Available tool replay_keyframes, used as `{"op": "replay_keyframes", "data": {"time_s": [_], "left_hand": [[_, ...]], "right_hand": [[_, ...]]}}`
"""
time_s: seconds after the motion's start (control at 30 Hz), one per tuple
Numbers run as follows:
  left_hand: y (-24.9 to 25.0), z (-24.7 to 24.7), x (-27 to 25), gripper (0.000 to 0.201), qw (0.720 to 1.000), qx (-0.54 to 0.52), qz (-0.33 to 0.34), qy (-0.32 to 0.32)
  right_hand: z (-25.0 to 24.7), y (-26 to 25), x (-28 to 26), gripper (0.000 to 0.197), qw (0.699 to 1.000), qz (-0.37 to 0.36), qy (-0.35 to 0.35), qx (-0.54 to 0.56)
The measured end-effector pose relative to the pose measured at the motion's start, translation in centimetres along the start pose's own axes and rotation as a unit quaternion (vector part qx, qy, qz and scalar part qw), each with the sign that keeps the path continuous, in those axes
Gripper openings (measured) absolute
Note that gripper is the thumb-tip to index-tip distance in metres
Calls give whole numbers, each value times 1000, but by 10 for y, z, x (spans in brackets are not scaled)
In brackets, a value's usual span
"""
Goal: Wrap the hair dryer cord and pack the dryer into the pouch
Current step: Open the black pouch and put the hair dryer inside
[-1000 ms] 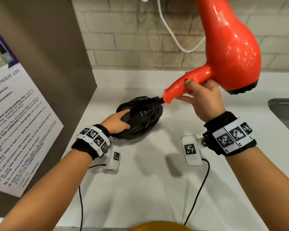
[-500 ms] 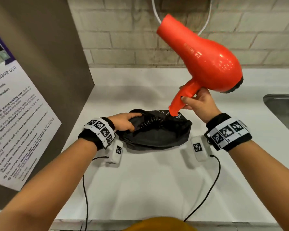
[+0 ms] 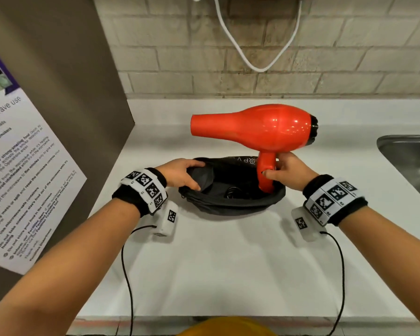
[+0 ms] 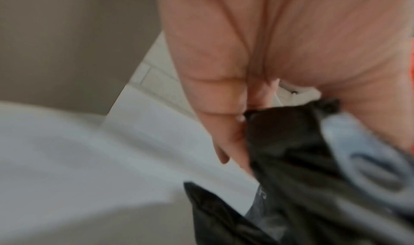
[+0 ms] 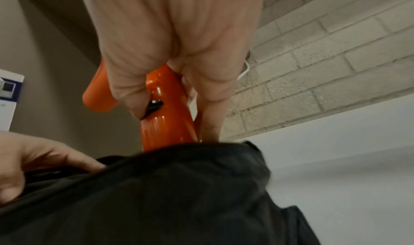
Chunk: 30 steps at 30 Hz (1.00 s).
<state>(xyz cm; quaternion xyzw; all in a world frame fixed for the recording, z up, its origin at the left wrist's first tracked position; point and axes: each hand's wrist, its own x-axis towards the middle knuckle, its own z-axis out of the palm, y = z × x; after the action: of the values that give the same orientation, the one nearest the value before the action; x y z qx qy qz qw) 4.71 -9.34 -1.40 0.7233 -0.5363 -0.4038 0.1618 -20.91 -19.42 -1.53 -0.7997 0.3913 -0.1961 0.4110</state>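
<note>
head view: we hold the red hair dryer (image 3: 257, 129) by its handle in our right hand (image 3: 283, 170), fingers curled round the grip, barrel level and pointing left, with the handle's lower end already inside the mouth of the black pouch (image 3: 230, 204). the pouch lies on the white counter (image 3: 228, 263), between our wrists; a dark coil, probably the wrapped cord (image 3: 233, 191), shows inside it. our left hand (image 3: 182, 174) pinches the left rim of the pouch and holds the mouth wide. left wrist view: blurred, yet the left hand (image 4: 224, 89) is seen with thumb and fingers closed on a fold of the black pouch (image 4: 291, 160). right wrist view: the right hand (image 5: 170, 54) wraps the handle of the hair dryer (image 5: 168, 121), which dips behind the near rim of the pouch (image 5: 179, 195). we judge the packing step to be in hand. the next move calls for lowering and tilting the dryer so that the wide body passes the mouth, while we keep the rim spread.
</note>
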Motion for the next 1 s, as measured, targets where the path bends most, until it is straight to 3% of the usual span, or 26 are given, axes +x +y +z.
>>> {"op": "replay_keyframes", "data": {"time_s": [0.13,0.2,0.3,0.37,0.43,0.5,0.63,0.73,0.87,1.0], "left_hand": [[3,-5,-5,82,993,117,-12,24],[3,-6,-8,80,992,122,-31,28],[1,-12,-2,73,997,-24,-36,65],[4,-17,2,67,986,-118,-17,115],[11,-22,3,63,974,-152,-7,167],[17,-25,3,62,972,-153,8,179],[31,-21,-4,61,985,-42,69,150],[40,-19,-7,58,974,54,103,197],[57,-28,-5,53,951,24,132,277],[74,-26,-15,51,923,-48,248,292]], "right_hand": [[-4,1,2,23,999,-1,0,-52],[-7,0,3,21,996,1,-16,-82],[-10,0,2,15,990,6,-48,-135],[-8,0,1,12,984,6,-64,-169],[-5,1,0,23,979,8,-74,-192],[-3,2,2,37,975,15,-75,-211],[-5,3,6,38,969,24,-73,-237],[-4,-4,8,25,959,14,-81,-271],[4,-12,8,24,941,-29,-85,-328],[4,-15,12,18,943,-25,-78,-322]]}}
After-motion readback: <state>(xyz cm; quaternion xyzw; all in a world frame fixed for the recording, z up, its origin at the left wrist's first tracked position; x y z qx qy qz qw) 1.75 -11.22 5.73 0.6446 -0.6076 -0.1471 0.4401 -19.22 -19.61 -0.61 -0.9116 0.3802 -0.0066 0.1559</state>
